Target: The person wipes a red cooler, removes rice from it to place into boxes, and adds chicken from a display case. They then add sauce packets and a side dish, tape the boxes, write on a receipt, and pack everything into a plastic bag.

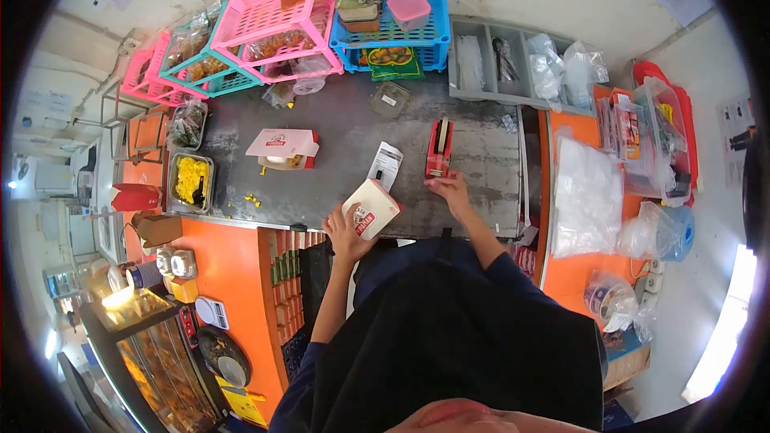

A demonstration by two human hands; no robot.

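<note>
My left hand [343,232] grips a white food box with a red logo [370,208], held tilted at the near edge of the grey counter [337,184]. My right hand [449,190] rests on the counter, its fingers at the base of a red tape dispenser [439,148]. A white paper receipt [386,163] lies between the box and the dispenser. A second white box [283,147] sits open further left on the counter.
Pink, teal and blue baskets [273,24] line the back with food packs and lidded tubs. A grey divided tray [501,60] holds bags and utensils. A metal tray of yellow food [191,180] sits at the left. Plastic bags [589,192] lie on the orange side counter.
</note>
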